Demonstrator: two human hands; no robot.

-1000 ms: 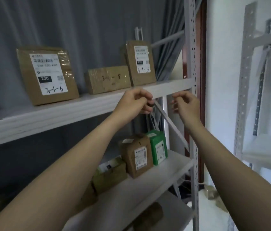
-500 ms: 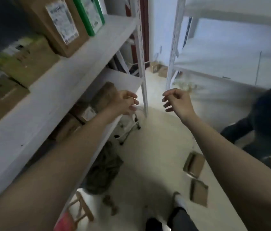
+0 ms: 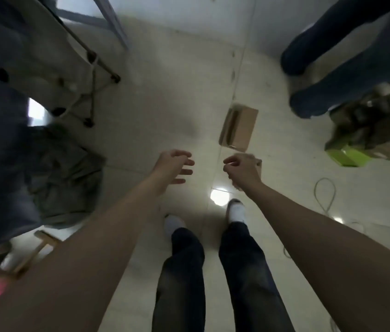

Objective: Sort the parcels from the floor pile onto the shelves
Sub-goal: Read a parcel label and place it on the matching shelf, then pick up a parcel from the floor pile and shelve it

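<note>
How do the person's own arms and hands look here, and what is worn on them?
Both forearms are bare: no sleeve reaches into view. The left hand and the right hand wear no gloves, and no watch, ring or bracelet shows, though the picture is blurred. Below them the person wears dark trousers and white socks.

no readable text on the brown parcel (image 3: 239,127) or the green box (image 3: 347,156).

Pale tiled floor (image 3: 165,104); crumpled olive cloth (image 3: 67,173) at left beside a folding stand's dark-capped legs (image 3: 93,92); white cable loop (image 3: 324,195) at right; second person's dark trouser legs (image 3: 333,44) upper right.
</note>
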